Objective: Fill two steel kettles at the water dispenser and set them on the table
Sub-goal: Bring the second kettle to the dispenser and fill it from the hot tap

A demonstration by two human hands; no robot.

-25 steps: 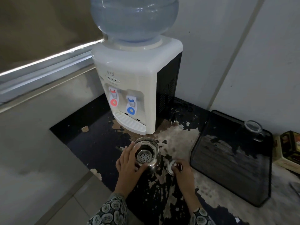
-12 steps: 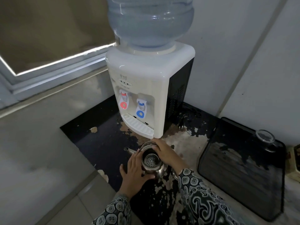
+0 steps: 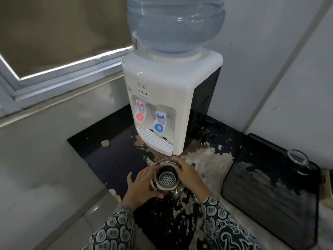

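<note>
Fingers of the left hand [image 3: 142,184] curl round the kettle [image 3: 166,179] on its left side; the right hand [image 3: 189,176] cups its right side, fingers bent against the steel. Lidless, with its strainer showing and spout pointing away-left, the kettle sits upright on the table [image 3: 111,159], just before the dispenser [image 3: 171,98] and its drip tray. A dark tray [image 3: 270,192] lies at the table's right edge.
</note>
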